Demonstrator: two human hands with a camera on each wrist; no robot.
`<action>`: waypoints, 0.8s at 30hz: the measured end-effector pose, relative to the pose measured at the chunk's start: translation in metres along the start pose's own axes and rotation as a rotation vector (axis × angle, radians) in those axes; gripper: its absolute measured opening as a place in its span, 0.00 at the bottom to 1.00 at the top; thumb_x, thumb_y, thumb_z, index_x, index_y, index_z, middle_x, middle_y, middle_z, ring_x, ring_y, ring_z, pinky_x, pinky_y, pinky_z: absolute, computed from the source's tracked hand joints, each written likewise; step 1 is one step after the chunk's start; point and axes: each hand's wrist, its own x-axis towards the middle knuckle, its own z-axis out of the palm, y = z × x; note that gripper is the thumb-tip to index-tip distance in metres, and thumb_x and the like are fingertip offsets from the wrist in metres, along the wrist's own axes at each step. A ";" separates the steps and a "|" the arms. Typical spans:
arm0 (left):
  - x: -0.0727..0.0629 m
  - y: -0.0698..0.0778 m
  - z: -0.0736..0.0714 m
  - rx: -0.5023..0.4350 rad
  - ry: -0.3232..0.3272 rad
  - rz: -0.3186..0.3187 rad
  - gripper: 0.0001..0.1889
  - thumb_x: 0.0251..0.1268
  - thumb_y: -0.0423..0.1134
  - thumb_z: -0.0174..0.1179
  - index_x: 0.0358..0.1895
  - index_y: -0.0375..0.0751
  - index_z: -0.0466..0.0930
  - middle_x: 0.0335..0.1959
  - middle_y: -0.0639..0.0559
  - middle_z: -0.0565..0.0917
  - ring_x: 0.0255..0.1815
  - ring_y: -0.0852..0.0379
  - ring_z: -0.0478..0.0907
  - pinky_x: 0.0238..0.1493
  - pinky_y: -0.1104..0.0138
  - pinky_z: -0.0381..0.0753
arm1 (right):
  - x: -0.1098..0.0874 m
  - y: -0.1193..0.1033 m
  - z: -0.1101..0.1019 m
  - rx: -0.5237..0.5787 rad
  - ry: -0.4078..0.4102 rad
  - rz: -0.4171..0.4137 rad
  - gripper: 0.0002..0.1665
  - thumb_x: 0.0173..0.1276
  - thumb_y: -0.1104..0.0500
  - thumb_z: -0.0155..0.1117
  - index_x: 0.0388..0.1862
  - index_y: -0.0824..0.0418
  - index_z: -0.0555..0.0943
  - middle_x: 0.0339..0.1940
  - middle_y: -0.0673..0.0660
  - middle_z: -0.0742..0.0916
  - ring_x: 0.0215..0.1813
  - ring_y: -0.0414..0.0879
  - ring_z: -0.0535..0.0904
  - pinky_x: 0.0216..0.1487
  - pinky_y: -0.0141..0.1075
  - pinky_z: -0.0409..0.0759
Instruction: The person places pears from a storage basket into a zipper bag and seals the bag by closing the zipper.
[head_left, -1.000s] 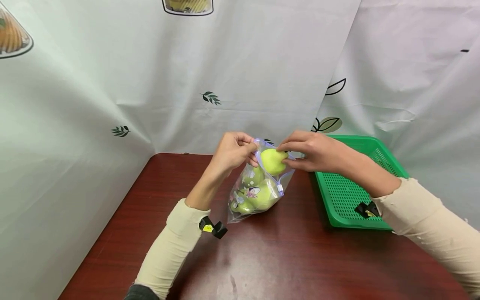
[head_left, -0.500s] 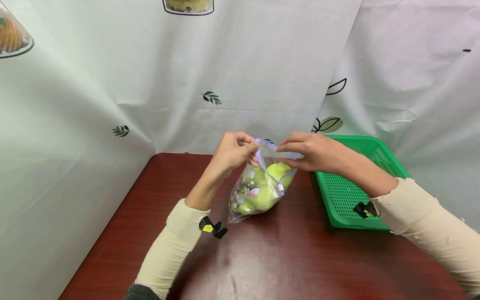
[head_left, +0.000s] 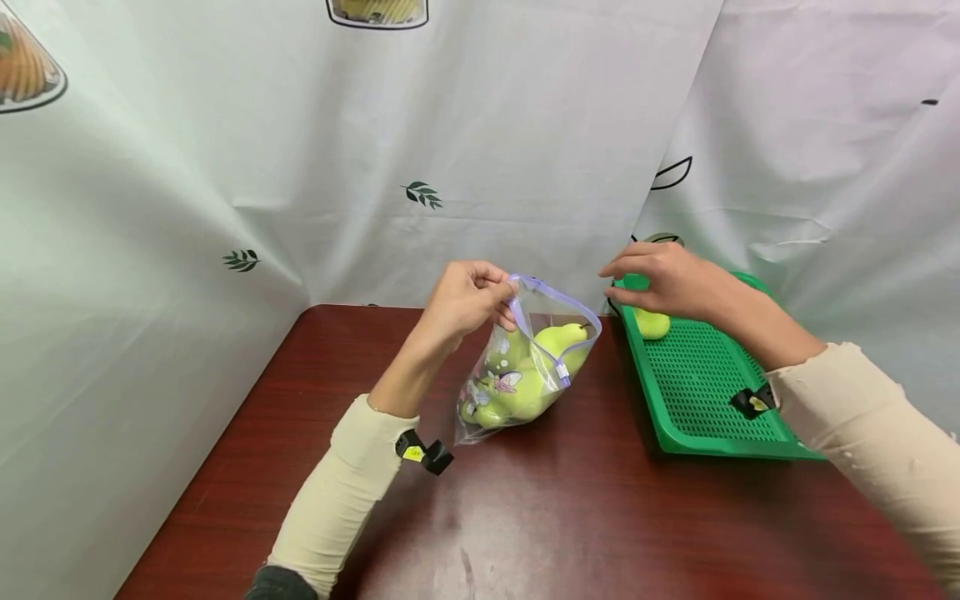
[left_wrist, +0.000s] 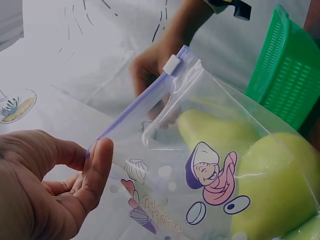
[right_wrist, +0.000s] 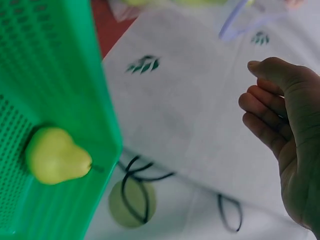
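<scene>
A clear plastic slider bag (head_left: 551,310) with a purple rim stands tilted on the table, holding several green pears (head_left: 558,337). My left hand (head_left: 468,300) pinches one side of its rim between thumb and fingers; the left wrist view shows the white slider (left_wrist: 172,65) and printed cartoon figures on the bag. To the right of the bag mouth, my right hand (head_left: 663,279) is in the air near the green basket (head_left: 660,417), its fingers loosely bent around nothing. One pear (right_wrist: 56,156) lies in the basket's far left corner, partly behind the right hand in the head view.
The dark red wooden table (head_left: 480,517) carries the bag and the basket, which stands at the right. White patterned cloth (head_left: 525,142) hangs behind and at both sides, close to the table's back edge.
A pear has dropped from my right hand into the bag, onto the other pears. That hand has then moved right towards the basket. The left hand keeps its grip on the rim.
</scene>
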 end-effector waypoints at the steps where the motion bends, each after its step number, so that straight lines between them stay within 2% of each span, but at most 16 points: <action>1: 0.000 0.000 0.000 -0.006 -0.005 0.003 0.06 0.80 0.24 0.63 0.48 0.20 0.85 0.25 0.48 0.88 0.20 0.57 0.87 0.28 0.64 0.98 | -0.003 0.004 -0.002 -0.003 -0.011 0.027 0.16 0.83 0.52 0.74 0.49 0.65 0.93 0.43 0.60 0.94 0.37 0.51 0.90 0.34 0.48 0.93; 2: 0.000 -0.001 0.000 -0.013 -0.009 0.005 0.06 0.80 0.24 0.63 0.48 0.20 0.85 0.25 0.48 0.88 0.20 0.57 0.87 0.28 0.64 0.98 | -0.006 0.008 -0.003 -0.008 -0.025 0.058 0.10 0.78 0.58 0.79 0.49 0.64 0.94 0.43 0.59 0.94 0.37 0.52 0.90 0.35 0.49 0.93; 3: 0.001 -0.001 0.000 -0.019 -0.014 0.007 0.07 0.80 0.24 0.63 0.49 0.19 0.85 0.25 0.48 0.88 0.20 0.57 0.87 0.28 0.64 0.98 | -0.009 0.012 -0.005 -0.013 -0.045 0.095 0.10 0.71 0.63 0.82 0.49 0.64 0.94 0.43 0.59 0.94 0.38 0.53 0.90 0.36 0.50 0.94; 4: 0.001 -0.001 0.001 -0.025 -0.018 0.009 0.07 0.81 0.24 0.62 0.50 0.18 0.85 0.25 0.48 0.88 0.19 0.57 0.87 0.28 0.64 0.98 | -0.012 0.015 -0.006 -0.016 -0.065 0.132 0.15 0.64 0.68 0.85 0.49 0.64 0.94 0.43 0.59 0.94 0.38 0.53 0.91 0.37 0.51 0.94; 5: 0.002 -0.001 0.001 -0.032 -0.022 0.010 0.08 0.81 0.24 0.62 0.51 0.17 0.84 0.25 0.48 0.88 0.19 0.57 0.87 0.28 0.65 0.97 | -0.015 0.019 -0.007 -0.024 -0.085 0.165 0.16 0.62 0.69 0.85 0.49 0.63 0.94 0.43 0.59 0.94 0.39 0.53 0.91 0.37 0.51 0.94; 8: 0.004 -0.002 0.001 -0.064 -0.036 0.011 0.09 0.82 0.25 0.62 0.53 0.17 0.83 0.26 0.49 0.88 0.20 0.58 0.87 0.27 0.67 0.96 | -0.023 0.031 -0.009 -0.037 -0.155 0.261 0.13 0.64 0.68 0.84 0.48 0.64 0.93 0.44 0.60 0.95 0.39 0.54 0.92 0.38 0.51 0.95; 11: 0.006 -0.004 0.002 -0.104 -0.056 0.009 0.07 0.83 0.26 0.62 0.51 0.20 0.83 0.26 0.50 0.88 0.20 0.59 0.86 0.27 0.69 0.95 | -0.028 0.040 -0.010 -0.029 -0.253 0.378 0.13 0.69 0.65 0.82 0.50 0.68 0.92 0.46 0.65 0.95 0.42 0.59 0.94 0.41 0.55 0.96; 16: 0.006 -0.006 0.001 -0.159 -0.087 0.003 0.03 0.83 0.25 0.61 0.46 0.27 0.83 0.26 0.51 0.88 0.20 0.60 0.86 0.27 0.71 0.93 | -0.035 0.054 -0.007 -0.001 -0.437 0.578 0.23 0.75 0.60 0.79 0.60 0.76 0.88 0.53 0.74 0.93 0.51 0.66 0.93 0.54 0.63 0.96; 20: 0.004 -0.005 0.000 -0.171 -0.089 -0.001 0.04 0.83 0.24 0.61 0.48 0.23 0.82 0.26 0.52 0.88 0.20 0.61 0.86 0.27 0.71 0.94 | -0.041 0.063 0.000 0.030 -0.523 0.647 0.27 0.74 0.61 0.79 0.62 0.80 0.85 0.56 0.77 0.92 0.56 0.70 0.91 0.61 0.66 0.94; 24: 0.000 -0.003 -0.001 -0.138 -0.075 -0.010 0.10 0.83 0.24 0.61 0.54 0.15 0.81 0.26 0.51 0.88 0.20 0.60 0.86 0.26 0.71 0.94 | -0.045 0.067 0.007 0.059 -0.563 0.653 0.27 0.71 0.63 0.79 0.62 0.81 0.85 0.56 0.77 0.91 0.57 0.71 0.90 0.62 0.67 0.93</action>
